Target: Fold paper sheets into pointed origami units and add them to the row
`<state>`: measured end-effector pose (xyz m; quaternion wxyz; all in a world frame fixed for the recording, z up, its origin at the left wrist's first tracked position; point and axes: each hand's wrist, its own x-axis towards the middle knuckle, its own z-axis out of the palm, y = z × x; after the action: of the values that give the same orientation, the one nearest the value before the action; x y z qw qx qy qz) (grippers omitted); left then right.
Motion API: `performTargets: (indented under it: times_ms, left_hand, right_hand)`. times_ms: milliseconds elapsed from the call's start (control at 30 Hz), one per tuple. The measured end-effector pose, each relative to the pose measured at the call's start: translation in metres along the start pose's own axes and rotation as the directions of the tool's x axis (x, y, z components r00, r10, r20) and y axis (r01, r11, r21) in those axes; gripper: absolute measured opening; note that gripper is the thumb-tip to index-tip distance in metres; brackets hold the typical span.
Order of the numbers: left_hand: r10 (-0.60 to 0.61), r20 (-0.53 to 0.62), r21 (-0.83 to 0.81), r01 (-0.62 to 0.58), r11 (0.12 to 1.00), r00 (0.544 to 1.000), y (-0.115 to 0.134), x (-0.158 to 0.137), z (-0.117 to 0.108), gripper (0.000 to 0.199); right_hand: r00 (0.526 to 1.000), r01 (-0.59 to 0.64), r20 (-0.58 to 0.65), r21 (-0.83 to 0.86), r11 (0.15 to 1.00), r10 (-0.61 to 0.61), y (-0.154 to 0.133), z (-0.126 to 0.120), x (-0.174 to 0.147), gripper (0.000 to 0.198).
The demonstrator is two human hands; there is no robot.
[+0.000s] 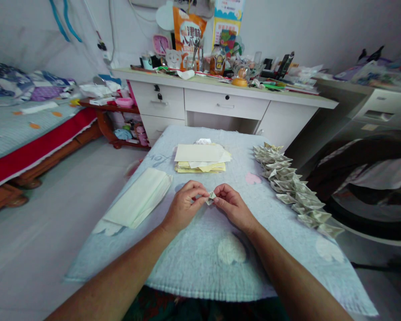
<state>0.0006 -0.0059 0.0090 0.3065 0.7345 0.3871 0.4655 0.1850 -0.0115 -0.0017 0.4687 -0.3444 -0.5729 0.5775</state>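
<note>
A small piece of folded paper (210,199) is pinched between both hands above the cloth-covered table (200,249). My left hand (189,201) grips its left side with thumb and forefinger. On the opposite side, my right hand (231,204) holds it the same way, fingers curled. Just beyond the hands lies a stack of cream and yellow paper sheets (201,154). Left of my left hand is a pile of pale, whitish-green paper (138,198). Along the right edge, several pointed folded-paper pieces (289,183) stand nested in rows.
A white desk (225,104) crowded with jars, packets and small items stands behind the table. To the right is a front-loading washing machine (377,116) with dark cloth at its door. A bed (36,129) and a low reddish-brown shelf (112,111) are on the left.
</note>
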Motion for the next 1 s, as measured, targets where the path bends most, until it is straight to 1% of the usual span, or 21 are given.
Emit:
performTargets:
  times_ms: [100,233,333,533,600,733,1000]
  left_hand:
    - [-0.027,-0.032,-0.056,0.026,0.998,0.999,-0.0024,0.0008,-0.0012,0.007]
    - [-0.145,-0.045,-0.188,0.134,0.973,0.988,-0.0061,0.0014,0.0000,0.006]
    - [-0.232,-0.015,-0.267,0.220,0.938,0.973,-0.0075,0.0008,0.0021,0.010]
    - [-0.334,0.083,-0.370,0.340,0.865,0.939,-0.0065,-0.0001,0.0039,0.015]
    - [-0.344,0.107,-0.409,0.357,0.840,0.933,-0.0061,0.0002,0.0046,0.018]
    - [-0.328,0.128,-0.472,0.348,0.810,0.936,-0.0047,0.0015,0.0059,0.018]
    - [-0.335,0.125,-0.505,0.351,0.789,0.934,-0.0044,0.0038,0.0048,0.015]
  right_hand:
    - [1.000,-0.010,-0.012,0.014,1.000,0.010,-0.0026,-0.0005,0.0000,0.025]
    - [0.998,-0.052,-0.017,0.043,0.998,0.053,-0.0059,-0.0001,-0.0002,0.028]
    - [0.999,-0.053,-0.007,0.045,0.998,0.054,-0.0062,0.0004,-0.0003,0.026]
    - [0.999,-0.043,-0.004,0.017,0.999,0.044,-0.0054,0.0003,-0.0001,0.025]
    - [0.999,-0.045,-0.008,0.017,0.999,0.045,-0.0056,0.0003,-0.0001,0.025]
    - [0.999,-0.040,0.002,0.044,0.998,0.040,-0.0047,-0.0004,-0.0002,0.024]
    - [0.999,-0.035,0.004,0.079,0.996,0.035,-0.0034,-0.0034,-0.0001,0.017]
